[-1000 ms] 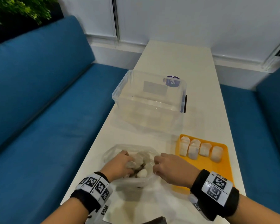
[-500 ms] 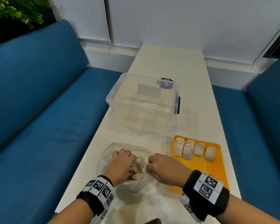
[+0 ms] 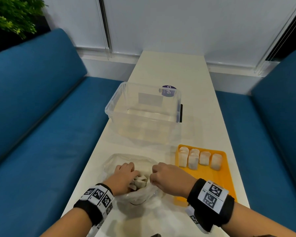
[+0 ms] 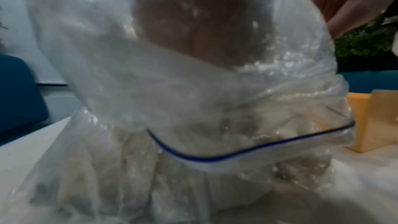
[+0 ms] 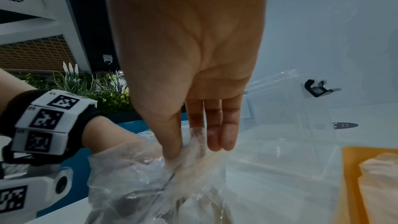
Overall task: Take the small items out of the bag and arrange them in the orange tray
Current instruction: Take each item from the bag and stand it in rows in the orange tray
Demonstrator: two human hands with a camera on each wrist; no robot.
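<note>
A clear zip bag (image 3: 135, 195) lies on the white table near its front edge, with small white packets (image 3: 140, 181) inside. My left hand (image 3: 125, 174) is pushed into the bag's mouth, fingers curled down onto a packet; in the left wrist view it is only a blur behind the plastic (image 4: 215, 108). My right hand (image 3: 154, 177) pinches the bag's rim between thumb and fingers (image 5: 219, 142) and holds the mouth apart. Just right of the bag sits the orange tray (image 3: 212, 183), with several white packets (image 3: 200, 159) in a row at its far end.
An empty clear plastic box (image 3: 143, 113) with a black latch stands behind the bag and the tray. The narrow table (image 3: 169, 69) runs away from me between two blue benches (image 3: 41, 134). Its right edge lies close beside the tray.
My left hand has worked a little deeper into the bag among the packets. My right hand keeps its pinch on the rim. The tray's packets have not moved.
</note>
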